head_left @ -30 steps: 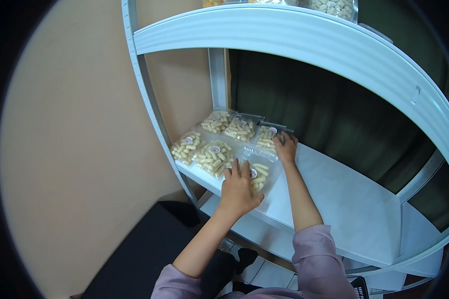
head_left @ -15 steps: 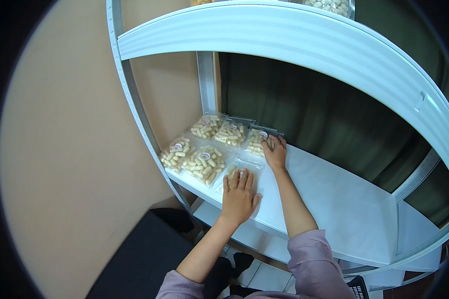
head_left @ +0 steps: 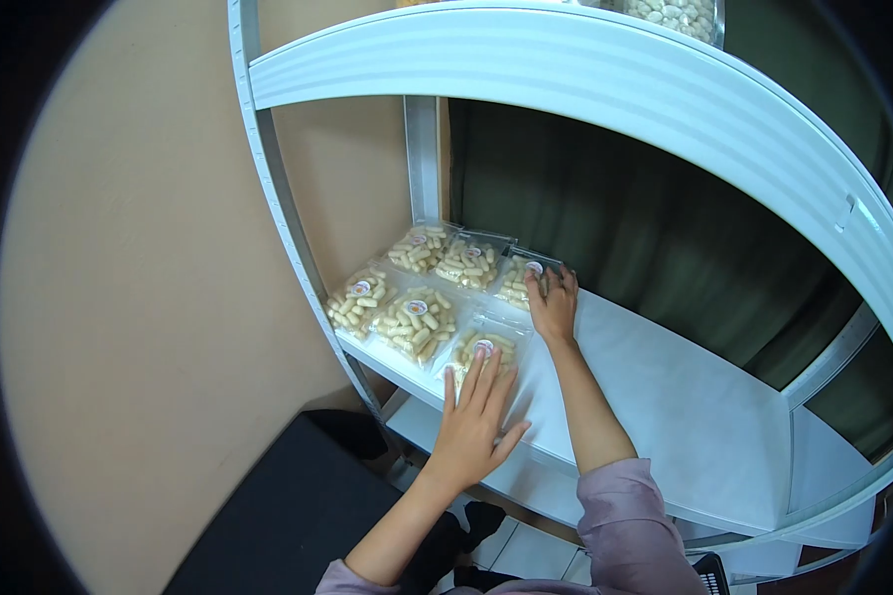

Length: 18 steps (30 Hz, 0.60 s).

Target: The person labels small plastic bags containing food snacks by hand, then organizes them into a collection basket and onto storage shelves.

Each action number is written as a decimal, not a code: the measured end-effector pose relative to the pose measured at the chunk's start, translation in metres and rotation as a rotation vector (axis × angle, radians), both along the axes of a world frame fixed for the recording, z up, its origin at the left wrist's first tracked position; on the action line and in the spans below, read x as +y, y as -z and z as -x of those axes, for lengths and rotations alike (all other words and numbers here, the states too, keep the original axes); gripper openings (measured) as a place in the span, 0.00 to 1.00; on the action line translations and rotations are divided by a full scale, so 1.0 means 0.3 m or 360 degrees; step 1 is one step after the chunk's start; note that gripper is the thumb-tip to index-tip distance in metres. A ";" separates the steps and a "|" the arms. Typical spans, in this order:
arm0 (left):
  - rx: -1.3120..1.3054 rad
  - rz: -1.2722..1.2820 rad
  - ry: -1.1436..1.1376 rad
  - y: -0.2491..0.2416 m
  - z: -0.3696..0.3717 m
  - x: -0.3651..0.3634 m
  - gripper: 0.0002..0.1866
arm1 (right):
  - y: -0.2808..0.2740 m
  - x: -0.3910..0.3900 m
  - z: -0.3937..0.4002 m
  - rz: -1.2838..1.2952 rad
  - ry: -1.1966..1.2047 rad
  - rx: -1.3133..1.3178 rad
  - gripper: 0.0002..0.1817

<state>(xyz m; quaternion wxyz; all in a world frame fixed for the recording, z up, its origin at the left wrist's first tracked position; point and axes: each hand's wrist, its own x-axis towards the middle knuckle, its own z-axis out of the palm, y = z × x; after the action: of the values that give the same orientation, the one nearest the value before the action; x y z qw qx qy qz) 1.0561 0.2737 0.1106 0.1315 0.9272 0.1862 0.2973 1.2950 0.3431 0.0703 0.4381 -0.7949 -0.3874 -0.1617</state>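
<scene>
Clear bags of pale, finger-shaped pieces with round labels lie in two rows on a white shelf (head_left: 665,416). My left hand (head_left: 473,421) is open, its spread fingertips on the near edge of the front right bag (head_left: 486,349) and its thumb out to the side. Over the right edge of the back right bag (head_left: 515,282) rests my right hand (head_left: 556,302), open with its fingers apart. Left of these lie the front middle bag (head_left: 414,325), the front left bag (head_left: 355,303), the back left bag (head_left: 419,246) and the back middle bag (head_left: 466,263).
An upper shelf (head_left: 526,59) arches overhead, carrying a container of white pieces (head_left: 672,14). A metal post (head_left: 280,198) stands at the left beside the wall. Dark curtain (head_left: 625,218) hangs behind, and a black surface (head_left: 278,506) is at lower left.
My left hand has drawn back toward me, uncovering the label of the front right bag. My right hand stays at the back right bag. The view has shifted slightly.
</scene>
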 end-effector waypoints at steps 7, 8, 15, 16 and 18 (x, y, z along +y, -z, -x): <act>-0.0181 0.0346 -0.0452 0.161 0.360 -0.088 0.33 | -0.057 -0.018 0.016 -0.0528 -0.0096 -0.0272 0.21; -0.0191 0.0411 -0.0588 0.195 0.430 -0.106 0.33 | -0.090 -0.026 0.038 -0.0684 -0.0112 -0.0371 0.18; -0.0421 0.0651 -0.1520 0.420 0.943 -0.329 0.07 | -0.336 -0.107 0.471 -0.1049 -0.0536 -0.0637 0.05; -0.0497 0.0737 -0.1669 0.440 1.001 -0.359 0.05 | -0.324 -0.131 0.586 -0.1076 -0.0704 -0.0591 0.05; -0.0870 0.0828 -0.1671 0.502 1.111 -0.404 0.04 | -0.239 -0.195 0.848 -0.1067 -0.1097 -0.0474 0.09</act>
<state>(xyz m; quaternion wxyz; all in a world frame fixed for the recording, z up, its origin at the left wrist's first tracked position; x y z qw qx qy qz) 0.7228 0.1525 -0.0399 0.2316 0.5414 0.6407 0.4926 1.0405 0.2846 0.1421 0.6373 -0.4046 -0.6124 -0.2348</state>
